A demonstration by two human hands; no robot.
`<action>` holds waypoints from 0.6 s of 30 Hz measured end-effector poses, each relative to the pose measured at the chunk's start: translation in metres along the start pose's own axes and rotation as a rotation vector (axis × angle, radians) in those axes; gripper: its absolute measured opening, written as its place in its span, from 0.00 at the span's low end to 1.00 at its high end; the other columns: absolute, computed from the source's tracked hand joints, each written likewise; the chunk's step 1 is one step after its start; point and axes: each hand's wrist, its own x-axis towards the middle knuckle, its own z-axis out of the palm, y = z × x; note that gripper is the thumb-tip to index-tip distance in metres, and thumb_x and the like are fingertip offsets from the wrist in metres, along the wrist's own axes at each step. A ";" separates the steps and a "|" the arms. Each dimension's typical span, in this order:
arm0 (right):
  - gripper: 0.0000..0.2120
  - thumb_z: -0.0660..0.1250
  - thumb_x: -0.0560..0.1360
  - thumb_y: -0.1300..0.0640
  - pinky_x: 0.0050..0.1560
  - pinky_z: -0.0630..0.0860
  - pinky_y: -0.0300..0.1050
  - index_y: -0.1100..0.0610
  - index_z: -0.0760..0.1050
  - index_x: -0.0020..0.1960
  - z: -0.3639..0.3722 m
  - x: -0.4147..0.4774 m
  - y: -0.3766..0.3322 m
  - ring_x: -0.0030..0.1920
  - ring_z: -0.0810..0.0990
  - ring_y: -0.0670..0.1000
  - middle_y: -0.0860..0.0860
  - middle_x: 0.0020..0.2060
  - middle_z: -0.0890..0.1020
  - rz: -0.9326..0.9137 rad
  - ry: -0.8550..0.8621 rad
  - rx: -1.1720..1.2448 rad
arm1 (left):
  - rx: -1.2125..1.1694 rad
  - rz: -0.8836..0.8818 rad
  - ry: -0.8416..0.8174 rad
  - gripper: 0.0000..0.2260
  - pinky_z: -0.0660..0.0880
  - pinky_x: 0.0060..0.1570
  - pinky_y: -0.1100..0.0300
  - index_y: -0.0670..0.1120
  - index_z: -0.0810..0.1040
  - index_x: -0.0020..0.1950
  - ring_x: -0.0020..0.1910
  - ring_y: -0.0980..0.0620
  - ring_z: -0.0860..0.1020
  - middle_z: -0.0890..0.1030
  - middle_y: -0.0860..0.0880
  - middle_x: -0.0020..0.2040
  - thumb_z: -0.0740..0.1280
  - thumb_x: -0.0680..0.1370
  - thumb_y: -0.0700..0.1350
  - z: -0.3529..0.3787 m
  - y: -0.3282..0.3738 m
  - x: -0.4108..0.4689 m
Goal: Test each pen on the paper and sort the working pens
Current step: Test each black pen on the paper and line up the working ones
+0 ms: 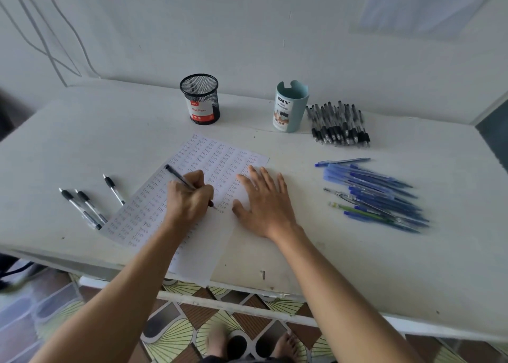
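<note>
**Mid-test: a pen on the paper**

The left hand pinches a black pen in a writing grip, fingers curled tight round the barrel, tip down on the paper near its middle. The right hand lies flat and spread on the sheet's right side, holding nothing, pinning the page. The paper sits at an angle on the counter, its near corner hanging over the front edge; rows of small test words already cover most of it.

The step in hand looks like the writing test itself. Whether this pen leaves ink cannot be told; the hand hides the tip.

Sorted groups appear to be forming: three black pens lie left of the sheet, a fan of blue pens lies to the right, and a stack of black pens sits just beside the teal cup at the back. The mesh cup stands well left of it; neither cup shows pens in it.

Next, the mark needs a look, then the pen goes to whichever pile fits. Which pile means working is not clear from here. The right hand should stay flat while the sheet overhangs.
</note>
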 end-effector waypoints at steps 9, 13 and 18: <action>0.31 0.52 0.80 0.39 0.77 0.36 0.58 0.46 0.50 0.80 0.000 0.000 0.000 0.80 0.43 0.52 0.49 0.81 0.48 0.001 -0.005 0.010 | 0.078 0.046 -0.064 0.12 0.55 0.29 0.56 0.41 0.56 0.31 0.28 0.51 0.59 0.59 0.47 0.28 0.61 0.61 0.36 -0.001 -0.007 0.003; 0.31 0.52 0.80 0.39 0.78 0.37 0.59 0.47 0.51 0.80 0.000 0.000 0.001 0.80 0.43 0.53 0.50 0.81 0.48 -0.004 0.002 0.011 | 0.124 0.034 -0.061 0.14 0.54 0.26 0.60 0.42 0.57 0.31 0.28 0.54 0.57 0.58 0.47 0.30 0.61 0.66 0.29 0.002 -0.006 0.002; 0.34 0.46 0.76 0.37 0.78 0.37 0.58 0.47 0.52 0.80 0.002 0.000 -0.001 0.80 0.44 0.53 0.50 0.81 0.49 -0.002 0.007 0.017 | 0.131 0.051 -0.059 0.15 0.53 0.24 0.62 0.44 0.57 0.30 0.27 0.55 0.56 0.58 0.48 0.29 0.61 0.66 0.28 0.002 -0.007 0.002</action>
